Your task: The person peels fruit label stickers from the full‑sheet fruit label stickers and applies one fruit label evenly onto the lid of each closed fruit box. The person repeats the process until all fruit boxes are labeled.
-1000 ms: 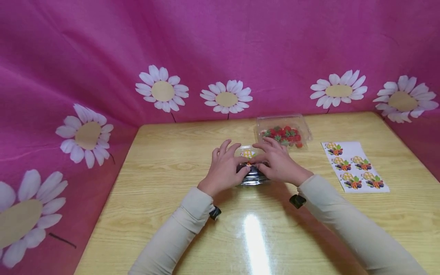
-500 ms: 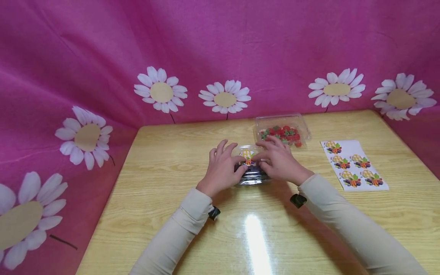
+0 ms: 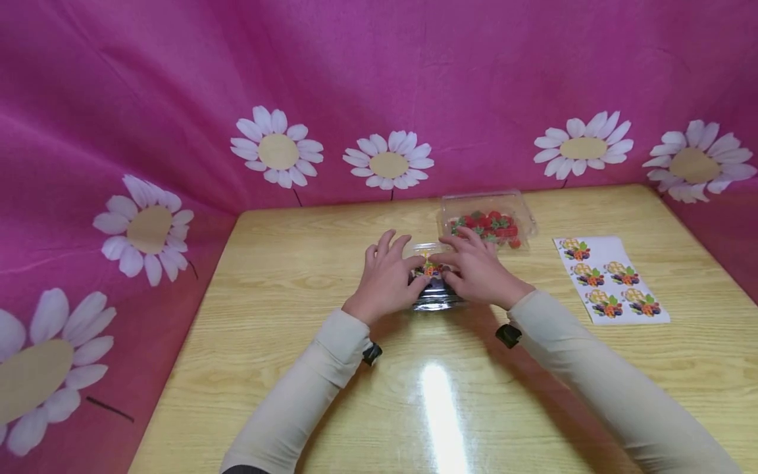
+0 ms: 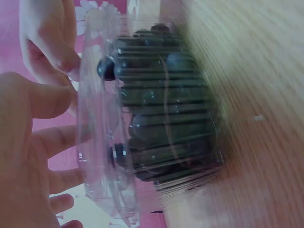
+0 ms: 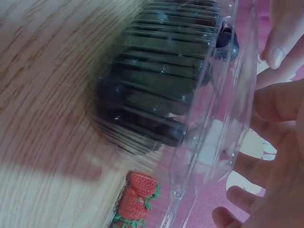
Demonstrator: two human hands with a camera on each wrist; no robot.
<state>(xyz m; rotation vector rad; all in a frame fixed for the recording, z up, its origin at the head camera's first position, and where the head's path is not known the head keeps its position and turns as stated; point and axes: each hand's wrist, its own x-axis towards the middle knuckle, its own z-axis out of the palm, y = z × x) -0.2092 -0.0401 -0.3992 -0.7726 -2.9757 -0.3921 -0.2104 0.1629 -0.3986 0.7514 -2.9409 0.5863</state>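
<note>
In the head view a lidded clear plastic box (image 3: 439, 303) stands mid-table between my hands. Through its ribbed walls the left wrist view shows dark round grapes (image 4: 161, 109). A colourful fruit sticker (image 3: 429, 270) lies on the lid, partly covered by fingers. My left hand (image 3: 385, 283) touches the lid from the left with thumb and index finger, its other fingers spread and raised. From the right, my right hand (image 3: 481, 271) rests its thumb and fingers on the lid and over part of the sticker. Neither hand is curled round anything.
Behind the right hand sits an open clear box of strawberries (image 3: 494, 224). A white sheet of fruit stickers (image 3: 612, 280) lies at the right on the wooden table (image 3: 284, 276). A pink flowered cloth (image 3: 474, 85) hangs round the back and sides.
Both hands stay at the box with small finger shifts over the sticker. The right fingers now cover more of its upper part than half a second ago.
</note>
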